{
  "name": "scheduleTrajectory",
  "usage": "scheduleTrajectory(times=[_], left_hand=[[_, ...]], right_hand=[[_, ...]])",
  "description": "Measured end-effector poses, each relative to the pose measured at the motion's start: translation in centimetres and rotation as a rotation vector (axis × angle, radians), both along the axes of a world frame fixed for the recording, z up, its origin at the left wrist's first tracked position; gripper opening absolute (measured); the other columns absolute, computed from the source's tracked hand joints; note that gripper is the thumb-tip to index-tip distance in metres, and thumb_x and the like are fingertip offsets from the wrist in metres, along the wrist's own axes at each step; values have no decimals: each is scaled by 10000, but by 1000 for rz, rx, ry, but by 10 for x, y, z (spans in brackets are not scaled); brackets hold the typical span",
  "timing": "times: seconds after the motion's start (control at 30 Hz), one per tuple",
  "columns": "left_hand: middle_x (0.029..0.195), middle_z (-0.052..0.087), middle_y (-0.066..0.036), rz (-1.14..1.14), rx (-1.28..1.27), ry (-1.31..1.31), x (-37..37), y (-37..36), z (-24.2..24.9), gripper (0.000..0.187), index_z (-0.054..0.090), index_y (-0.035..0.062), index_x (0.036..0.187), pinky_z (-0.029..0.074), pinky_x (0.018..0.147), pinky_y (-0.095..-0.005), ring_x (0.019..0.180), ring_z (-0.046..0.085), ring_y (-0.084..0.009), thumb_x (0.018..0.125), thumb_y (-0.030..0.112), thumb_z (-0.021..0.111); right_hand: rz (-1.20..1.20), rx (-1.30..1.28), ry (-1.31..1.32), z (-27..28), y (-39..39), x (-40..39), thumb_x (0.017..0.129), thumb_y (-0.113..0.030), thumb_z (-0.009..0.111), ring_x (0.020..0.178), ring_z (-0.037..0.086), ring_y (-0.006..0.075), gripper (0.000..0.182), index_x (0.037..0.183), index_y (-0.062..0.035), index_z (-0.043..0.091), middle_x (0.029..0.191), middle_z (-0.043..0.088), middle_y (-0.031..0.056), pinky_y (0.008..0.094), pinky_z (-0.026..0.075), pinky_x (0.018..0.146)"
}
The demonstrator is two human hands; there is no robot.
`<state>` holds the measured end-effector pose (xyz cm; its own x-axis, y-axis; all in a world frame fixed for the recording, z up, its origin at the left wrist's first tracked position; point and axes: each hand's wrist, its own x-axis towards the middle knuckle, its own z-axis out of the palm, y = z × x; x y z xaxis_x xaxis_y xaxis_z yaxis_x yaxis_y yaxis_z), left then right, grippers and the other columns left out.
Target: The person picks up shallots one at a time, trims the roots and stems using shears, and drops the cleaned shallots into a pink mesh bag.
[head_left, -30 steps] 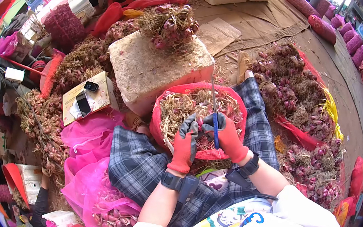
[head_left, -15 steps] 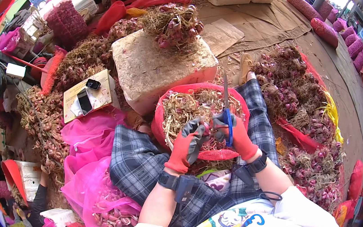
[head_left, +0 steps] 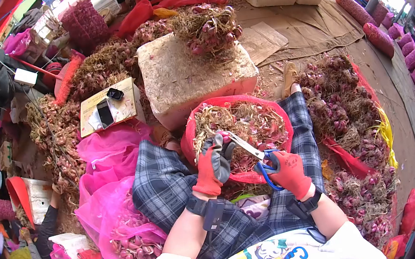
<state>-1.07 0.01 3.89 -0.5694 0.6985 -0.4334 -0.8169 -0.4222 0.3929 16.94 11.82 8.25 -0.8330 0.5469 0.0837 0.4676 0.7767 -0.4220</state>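
Note:
My left hand (head_left: 213, 166), in a red and grey work glove, is closed around a small purple shallot (head_left: 225, 136) with its fingers pinched together. My right hand (head_left: 289, 170), gloved the same way, grips blue-handled scissors (head_left: 247, 147). Their blades point up and to the left, tips right at the shallot. Both hands are over a red mesh sack (head_left: 288, 122) between my knees, its mouth rolled wide. Dry stalks, roots and purple skins (head_left: 247, 117) fill it.
Beyond the sack stands a foam box (head_left: 190, 74) with a shallot bunch (head_left: 208, 28) on top. A phone (head_left: 105, 114) lies on a yellow box at left. Pink mesh (head_left: 117, 192) holds trimmed shallots (head_left: 136, 247). Untrimmed shallot heaps (head_left: 336, 103) lie at right.
The scissors have swung from upright to slanting left, blades now at the shallot. My right hand has moved right and slightly down, apart from my left. The whole view has shifted a little.

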Motion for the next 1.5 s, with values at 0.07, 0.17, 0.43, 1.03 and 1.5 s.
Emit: scheduleTrajectory(times=[0.07, 0.17, 0.43, 1.03, 1.5], left_hand=[[972, 620, 18, -21, 84, 14, 2, -2, 1, 129, 612, 111, 1038, 518, 817, -238, 907, 593, -91, 928, 160, 567], [1025, 613, 0, -17, 130, 29, 3, -4, 1, 137, 602, 101, 1053, 511, 866, -249, 952, 591, -104, 926, 130, 559], [1178, 560, -79, -154, 282, 165, -6, 0, 15, 334, 501, 62, 1225, 505, 927, -324, 1054, 579, -199, 902, -20, 495], [1214, 526, -178, 176, 298, 622, 9, -132, 94, 252, 568, -13, 1099, 487, 872, -345, 1048, 565, -236, 881, 110, 544], [1138, 588, -177, 344, -1917, 962, 5, -298, 86, 368, 541, -26, 1161, 439, 889, -377, 1018, 578, -273, 883, 207, 604]], right_hand=[[0, 16, 11, -5, 1, 1, 692, -436, 728, 693, 635, 283, 393, 870, -98, 635, 782, 637, 89, 380, 486, 595], [-1, 19, 24, 6, -2, 0, 682, -343, 759, 679, 633, 291, 316, 826, -86, 645, 716, 639, 91, 378, 487, 597], [-36, -637, 54, 4, 3, 4, 793, -316, 704, 701, 645, 259, 324, 959, -43, 649, 815, 650, 150, 349, 471, 634], [140, -461, 366, 89, 36, -38, 787, 51, 585, 739, 566, 84, 147, 925, 12, 615, 768, 622, 15, 246, 469, 671], [354, -556, 202, 58, 102, -106, 765, -67, 708, 723, 517, 52, 169, 892, -13, 610, 754, 608, -17, 239, 444, 681]])
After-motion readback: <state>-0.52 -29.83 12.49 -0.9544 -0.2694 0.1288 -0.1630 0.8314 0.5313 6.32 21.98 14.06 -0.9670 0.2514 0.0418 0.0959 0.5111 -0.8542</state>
